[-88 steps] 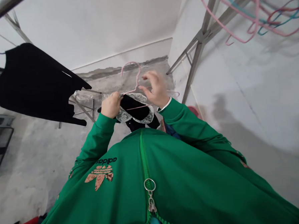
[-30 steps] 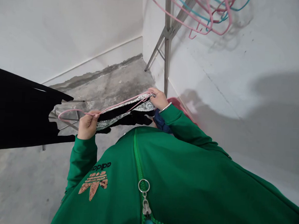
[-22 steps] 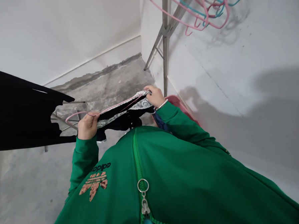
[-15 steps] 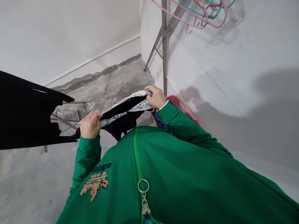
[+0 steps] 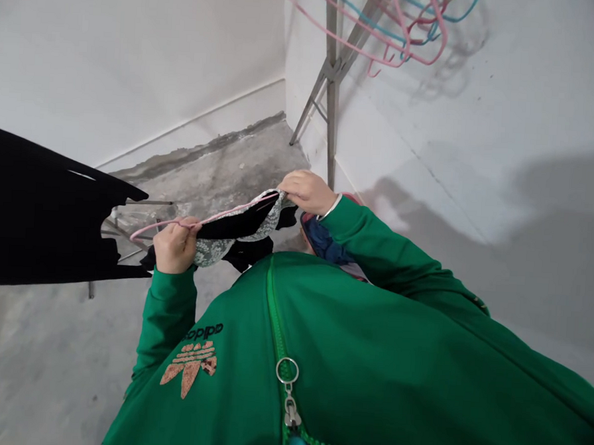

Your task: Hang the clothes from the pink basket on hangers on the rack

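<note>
My left hand (image 5: 176, 246) is closed around a pink clothes hanger (image 5: 147, 228), whose curved end sticks out past the fingers to the left. A black garment with white lace trim (image 5: 244, 225) stretches between both hands, and the hanger's thin bar runs along its opening. My right hand (image 5: 309, 192) pinches the lace edge at the garment's other end, with fingertips pressed together. Below the hands the black cloth hangs down, partly hidden behind my green jacket. Whether my left fingers also grip the lace cannot be made out.
Several pink and blue hangers (image 5: 410, 49) hang at the upper right beside a metal rack (image 5: 331, 118). Dark clothing (image 5: 43, 216) hangs at the left. Below my right forearm stands a reddish basket with blue cloth (image 5: 326, 240) in it. White walls meet a grey concrete floor (image 5: 71, 357).
My right hand has moved slightly left and turned over the lace edge. The garment's opening has narrowed, and more of the pink hanger shows at the left and along the cloth.
</note>
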A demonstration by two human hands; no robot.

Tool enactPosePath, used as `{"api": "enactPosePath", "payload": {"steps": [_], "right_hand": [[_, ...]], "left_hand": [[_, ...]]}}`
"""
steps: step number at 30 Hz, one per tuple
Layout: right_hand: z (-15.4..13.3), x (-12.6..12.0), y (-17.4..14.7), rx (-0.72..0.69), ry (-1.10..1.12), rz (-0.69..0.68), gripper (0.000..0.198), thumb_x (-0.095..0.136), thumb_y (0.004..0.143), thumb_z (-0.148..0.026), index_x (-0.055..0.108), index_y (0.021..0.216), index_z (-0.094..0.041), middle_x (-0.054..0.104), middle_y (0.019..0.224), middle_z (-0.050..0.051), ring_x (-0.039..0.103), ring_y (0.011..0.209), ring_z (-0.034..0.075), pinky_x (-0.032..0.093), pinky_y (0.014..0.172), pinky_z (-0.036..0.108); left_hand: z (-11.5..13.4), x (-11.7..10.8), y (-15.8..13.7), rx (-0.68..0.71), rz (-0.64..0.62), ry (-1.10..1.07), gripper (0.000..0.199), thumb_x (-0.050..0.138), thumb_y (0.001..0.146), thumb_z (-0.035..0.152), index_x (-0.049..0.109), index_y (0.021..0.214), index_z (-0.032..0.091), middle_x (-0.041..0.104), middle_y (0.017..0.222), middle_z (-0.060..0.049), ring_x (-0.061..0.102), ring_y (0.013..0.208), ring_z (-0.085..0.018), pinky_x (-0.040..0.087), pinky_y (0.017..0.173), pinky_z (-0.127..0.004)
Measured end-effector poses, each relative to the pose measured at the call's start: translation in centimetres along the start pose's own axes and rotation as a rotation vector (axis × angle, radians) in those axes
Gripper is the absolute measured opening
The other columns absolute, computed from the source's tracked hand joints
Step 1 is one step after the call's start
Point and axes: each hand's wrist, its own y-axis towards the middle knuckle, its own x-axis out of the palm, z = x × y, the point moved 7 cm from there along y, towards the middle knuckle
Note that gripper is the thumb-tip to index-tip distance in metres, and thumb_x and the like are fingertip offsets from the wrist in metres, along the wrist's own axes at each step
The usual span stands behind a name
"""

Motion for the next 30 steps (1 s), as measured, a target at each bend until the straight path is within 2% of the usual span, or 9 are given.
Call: {"api": "enactPosePath", "payload": {"steps": [5,9,11,14,18,21,23,26,30], "right_hand": [[-4.0,0.8,1.0,-0.099,-0.074,0.000,0.030,0.041,0.091,-0.024,0.068,0.102,-0.017,0.069,0.098,0.011,0.059,0.094,0.023,0.043,0.084,0.038],[-5.2,0.3,1.4,-0.047,-0.195,0.044,0.034,0.034,0.094,-0.022,0.066,0.102,-0.015,0.068,0.093,0.009,0.060,0.086,0.020,0.040,0.068,0.031],[-4.9,-0.7,1.4,-0.014,-0.262,0.113,0.033,0.034,0.094,-0.021,0.066,0.100,-0.016,0.068,0.090,0.008,0.060,0.084,0.020,0.038,0.066,0.030],[-4.5,-1.6,1.5,-0.008,-0.308,0.134,0.030,0.037,0.092,-0.017,0.066,0.098,-0.017,0.068,0.088,0.007,0.060,0.081,0.019,0.036,0.063,0.030],[-4.6,-2.3,1.8,0.001,-0.340,0.136,0.030,0.038,0.088,-0.013,0.066,0.098,-0.019,0.066,0.085,0.007,0.058,0.079,0.020,0.036,0.062,0.031],[-4.8,-2.7,1.9,0.019,-0.344,0.154,0.033,0.036,0.090,-0.014,0.066,0.101,-0.019,0.066,0.088,0.008,0.058,0.081,0.022,0.037,0.063,0.032],[-4.7,-2.8,1.9,0.028,-0.312,0.155,0.033,0.036,0.090,-0.015,0.066,0.104,-0.019,0.066,0.090,0.009,0.058,0.083,0.023,0.038,0.065,0.033],[-4.6,-2.7,1.9,0.032,-0.273,0.157,0.032,0.037,0.090,-0.015,0.065,0.105,-0.017,0.066,0.092,0.010,0.059,0.084,0.023,0.040,0.067,0.033],[-4.8,-2.6,1.9,0.003,-0.322,0.177,0.033,0.038,0.088,-0.012,0.066,0.104,-0.016,0.068,0.091,0.010,0.060,0.082,0.022,0.042,0.066,0.033]], "left_hand": [[0.6,1.8,0.0,-0.005,-0.108,0.026,0.032,0.039,0.094,0.038,0.064,0.094,0.017,0.068,0.086,-0.010,0.065,0.084,-0.023,0.049,0.076,-0.033],[-1.0,3.0,0.1,-0.073,-0.234,0.087,0.033,0.040,0.091,0.026,0.058,0.116,0.014,0.063,0.107,-0.015,0.062,0.097,-0.027,0.050,0.080,-0.036],[-2.5,2.9,-0.2,-0.138,-0.255,0.151,0.044,0.044,0.082,0.014,0.052,0.126,0.012,0.057,0.118,-0.018,0.059,0.104,-0.029,0.049,0.084,-0.039],[-4.2,2.4,-0.8,-0.194,-0.226,0.214,0.058,0.050,0.066,0.005,0.052,0.124,0.010,0.052,0.123,-0.020,0.054,0.112,-0.033,0.048,0.089,-0.043],[-4.7,2.0,-1.0,-0.221,-0.206,0.216,0.042,0.052,0.065,0.008,0.059,0.106,0.015,0.058,0.105,-0.015,0.057,0.101,-0.031,0.048,0.083,-0.041],[-4.7,2.2,-1.0,-0.242,-0.287,0.146,0.023,0.051,0.070,0.014,0.061,0.090,0.017,0.060,0.081,-0.008,0.059,0.082,-0.025,0.048,0.074,-0.036],[-4.7,2.1,-0.9,-0.246,-0.313,0.086,0.019,0.051,0.070,0.015,0.061,0.086,0.018,0.056,0.068,-0.004,0.057,0.070,-0.021,0.046,0.069,-0.033],[-4.6,1.4,-0.8,-0.262,-0.279,0.006,0.024,0.052,0.068,0.016,0.062,0.090,0.017,0.050,0.058,0.001,0.051,0.058,-0.017,0.044,0.063,-0.029],[-3.9,0.5,-0.4,-0.286,-0.229,-0.102,0.031,0.055,0.071,0.021,0.064,0.100,0.015,0.045,0.056,0.004,0.046,0.053,-0.014,0.043,0.061,-0.027]]}}
